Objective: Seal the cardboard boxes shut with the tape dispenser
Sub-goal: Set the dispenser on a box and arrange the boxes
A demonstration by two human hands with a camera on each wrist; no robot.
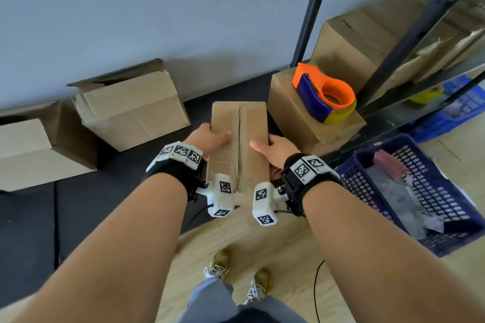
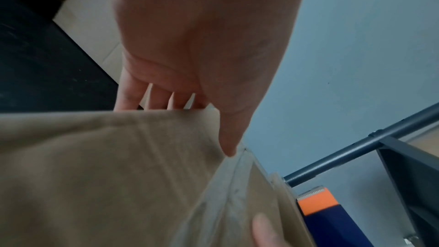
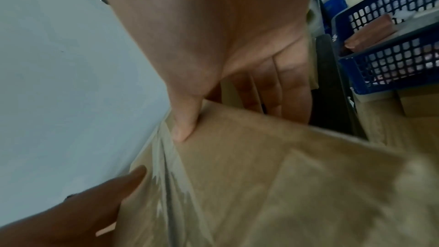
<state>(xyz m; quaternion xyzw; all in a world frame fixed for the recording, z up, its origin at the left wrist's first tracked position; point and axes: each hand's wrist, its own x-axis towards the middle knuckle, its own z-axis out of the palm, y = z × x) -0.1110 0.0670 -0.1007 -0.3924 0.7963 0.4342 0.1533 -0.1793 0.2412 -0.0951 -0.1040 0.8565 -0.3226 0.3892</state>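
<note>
I hold a narrow cardboard box (image 1: pixel 238 134) above the floor between both hands. My left hand (image 1: pixel 207 136) grips its left edge, thumb on top and fingers down the side (image 2: pixel 133 97). My right hand (image 1: pixel 275 147) grips the right edge the same way, thumb (image 3: pixel 182 125) pressed on the top flap. Glossy clear tape (image 3: pixel 166 176) runs along the centre seam. The orange and blue tape dispenser (image 1: pixel 322 94) with a yellow roll sits on a small closed box (image 1: pixel 296 123) just right of the held box, and nothing touches it. Its orange end (image 2: pixel 318 202) shows in the left wrist view.
Two open cardboard boxes (image 1: pixel 131 107) (image 1: pixel 31 149) stand on the black mat (image 1: pixel 78 204) at left by the wall. A blue mesh basket (image 1: pixel 420 191) with packing scraps is at right. A black shelf frame (image 1: pixel 312 8) holds another box (image 1: pixel 349 42).
</note>
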